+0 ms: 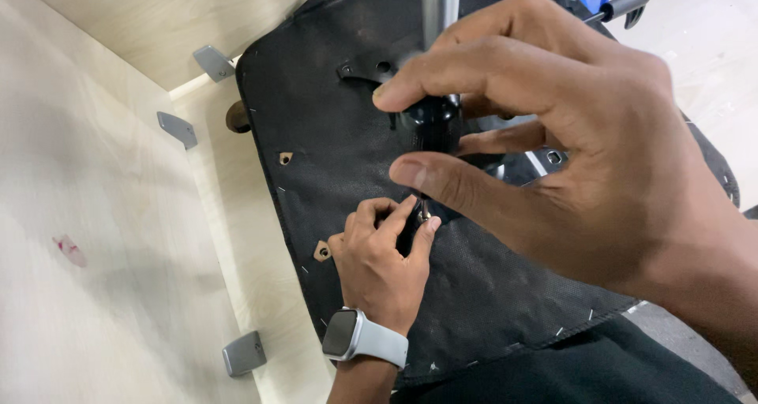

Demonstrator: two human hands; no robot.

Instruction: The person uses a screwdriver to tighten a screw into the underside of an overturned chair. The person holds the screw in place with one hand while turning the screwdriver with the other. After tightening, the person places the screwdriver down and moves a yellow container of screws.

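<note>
My right hand (568, 159) comes in from the right and wraps its fingertips around the black handle of a screwdriver (430, 124), which stands upright over the black fabric underside of a chair seat (339, 120). My left hand (383, 254), with a grey smartwatch (347, 334) on the wrist, rests on the fabric just below. Its thumb and fingers pinch the metal tip of the screwdriver (424, 211) where it meets the seat. What lies under the tip is hidden by the fingers.
Light wooden panels (95, 215) surround the seat on the left, carrying grey corner brackets (213, 61), (177, 128), (243, 353). A chrome column (439, 5) rises at the top. Small holes (285, 158), (322, 252) and staples dot the fabric. A metal plate (545, 161) shows behind my right hand.
</note>
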